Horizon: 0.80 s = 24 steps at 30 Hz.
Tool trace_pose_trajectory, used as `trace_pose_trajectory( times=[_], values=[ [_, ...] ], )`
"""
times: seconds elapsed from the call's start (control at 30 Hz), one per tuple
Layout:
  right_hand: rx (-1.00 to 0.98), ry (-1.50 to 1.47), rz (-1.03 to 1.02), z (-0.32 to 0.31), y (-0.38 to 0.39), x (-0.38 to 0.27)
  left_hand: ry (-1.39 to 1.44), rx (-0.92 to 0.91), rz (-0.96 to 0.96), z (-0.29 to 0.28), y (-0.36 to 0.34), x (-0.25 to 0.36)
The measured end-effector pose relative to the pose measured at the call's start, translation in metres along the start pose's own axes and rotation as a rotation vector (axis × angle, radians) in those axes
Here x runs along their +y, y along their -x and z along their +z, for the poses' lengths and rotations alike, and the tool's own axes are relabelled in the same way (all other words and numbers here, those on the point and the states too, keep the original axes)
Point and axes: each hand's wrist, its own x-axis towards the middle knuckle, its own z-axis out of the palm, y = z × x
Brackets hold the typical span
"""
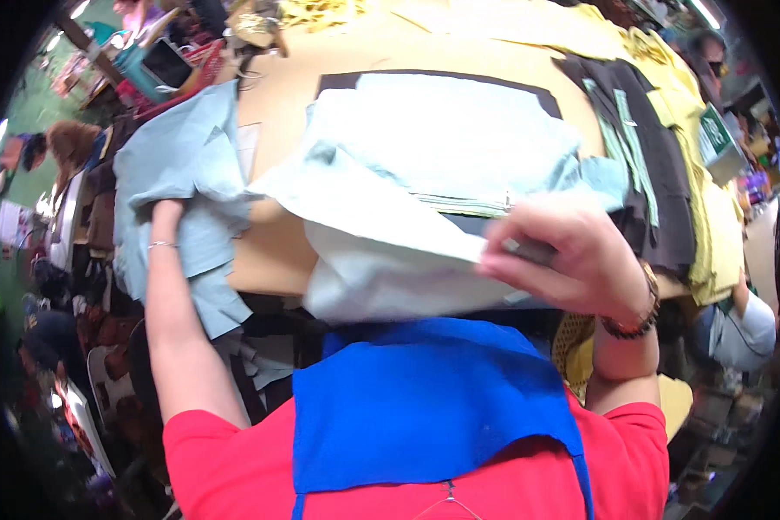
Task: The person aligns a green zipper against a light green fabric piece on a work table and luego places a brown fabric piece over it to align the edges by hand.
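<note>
Both my hands are engaged with cloth at the near side of the tan table (273,270). The work, as I judge it, stands partway through.

Right hand (568,253): thumb and fingertips appear clamped together on the near corner of a pale blue panel (381,217), though blur softens the contact. A small dark object (530,250) sits within the same grip; its kind cannot be determined. Left hand (168,209): mostly covered by the light blue cloth (186,156) on my left. I cannot tell whether those fingers are apart, together or closed on a fold.

Position of the work: the panel lies in front of me, slanting from the left cloth toward my right fingers, its lower part hanging near my blue apron (433,403). Its left tip meets the left cloth; whether the two are joined or merely overlap is not visible.

Done, by present evidence: pale blue fabric (459,130) lies spread over a dark piece (550,102) at mid-table. Dark pieces (667,191) with pale green strips (637,165) lie to the right, beside yellow cloth (702,225).

Outstanding, in my judgement: the panel is lifted and creased, not laid flat, and the left cloth hangs loosely bunched. The number of layers remaining cannot be counted.
</note>
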Motion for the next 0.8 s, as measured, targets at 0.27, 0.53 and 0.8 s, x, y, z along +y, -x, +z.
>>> trace_pose_trajectory(
  times=[0.27, 0.53, 0.8],
  values=[
    [0.160, 0.038, 0.521, 0.011, 0.133, 0.015, 0.079, 0.161, 0.181, -0.109, 0.104, 0.182],
    [0.181, -0.079, 0.100, 0.015, 0.119, 0.011, 0.427, 0.440, 1.085, -0.101, 0.296, 0.343],
    [0.290, -0.279, 0.013, -0.009, 0.150, -0.009, 0.560, 0.466, 0.664, -0.137, 0.267, 0.230]
  ],
)
